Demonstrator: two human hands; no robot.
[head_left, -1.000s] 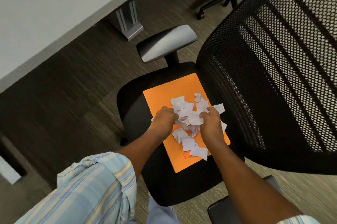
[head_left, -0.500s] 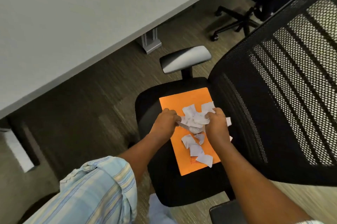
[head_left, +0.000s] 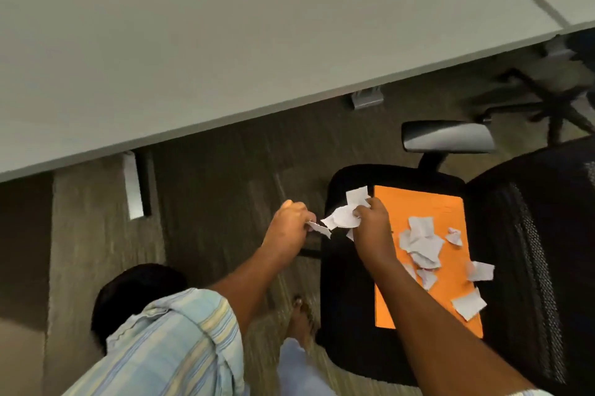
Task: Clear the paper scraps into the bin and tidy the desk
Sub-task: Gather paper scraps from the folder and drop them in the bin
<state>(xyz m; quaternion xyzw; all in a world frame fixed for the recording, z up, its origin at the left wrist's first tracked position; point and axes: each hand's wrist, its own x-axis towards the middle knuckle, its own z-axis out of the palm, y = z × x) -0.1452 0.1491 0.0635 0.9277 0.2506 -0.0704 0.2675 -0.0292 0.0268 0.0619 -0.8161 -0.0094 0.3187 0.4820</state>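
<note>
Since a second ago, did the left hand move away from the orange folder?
Yes. The left hand, gripping a paper scrap, moved left off the orange folder, past the chair seat edge, over the floor.

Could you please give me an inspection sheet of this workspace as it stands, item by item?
Surface: grey desk; beside it, a black chair seat bears an orange folder.
Job's things: loose scraps lie on the folder, some overhanging its right edge; bin not in view.
Clutter: nothing seen.
Grips: left grip pinches one torn scrap; right grip holds a bunch of scraps over the seat's left part.
Cables: nothing seen.
Surroundings: carpeted floor, desk leg, armrest, mesh backrest, another chair's base, blurred.
</note>
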